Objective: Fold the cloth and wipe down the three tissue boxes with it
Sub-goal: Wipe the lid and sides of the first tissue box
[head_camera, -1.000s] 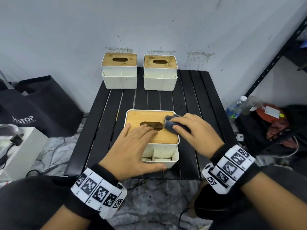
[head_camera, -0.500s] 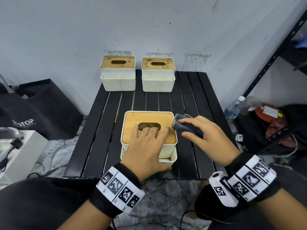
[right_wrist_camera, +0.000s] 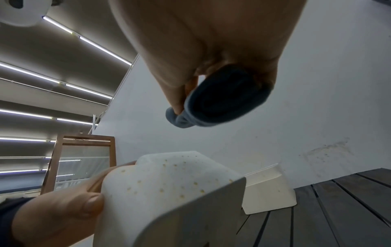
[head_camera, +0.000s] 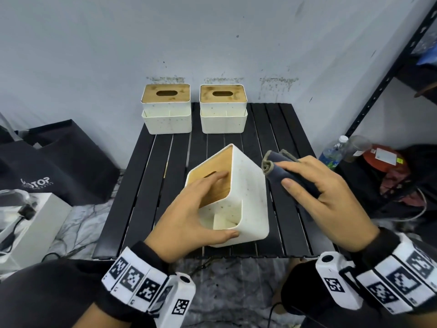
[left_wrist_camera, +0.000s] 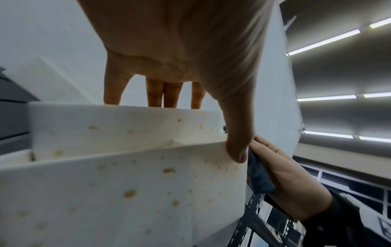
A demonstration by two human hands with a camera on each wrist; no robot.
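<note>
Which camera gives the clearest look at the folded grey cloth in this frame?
The head view: the cloth shows along its length, gripped by the right hand beside the tilted tissue box. The right wrist view shows only its rolled end, dark under the palm. The left wrist view shows a sliver beside the box.

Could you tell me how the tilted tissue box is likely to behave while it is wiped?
The near tissue box looks rigid, so it should keep its shape. Tilted in the left hand, it probably tips if released. One hand props it, suggesting it is fairly light.
</note>
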